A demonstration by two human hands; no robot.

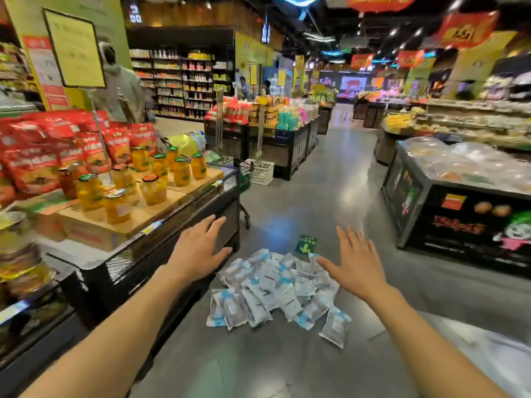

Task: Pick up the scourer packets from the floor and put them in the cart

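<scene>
A heap of several scourer packets (275,291), clear plastic with blue and white print, lies on the grey floor just ahead of me. One packet (335,328) sits a little apart at the heap's right. My left hand (201,248) hovers open above the heap's left side, fingers spread. My right hand (353,262) hovers open over the heap's right side, its thumb near the top packets. Neither hand holds anything. The shopping cart (244,179) stands further along the aisle, mostly hidden behind the corner of the left display stand.
A black display stand (172,234) with jars of yellow fruit and red bags runs along my left. Another black display bin (459,225) stands at the right. A green arrow sticker (306,245) marks the floor beyond the heap. A white basket (261,172) sits near the cart. People stand far back.
</scene>
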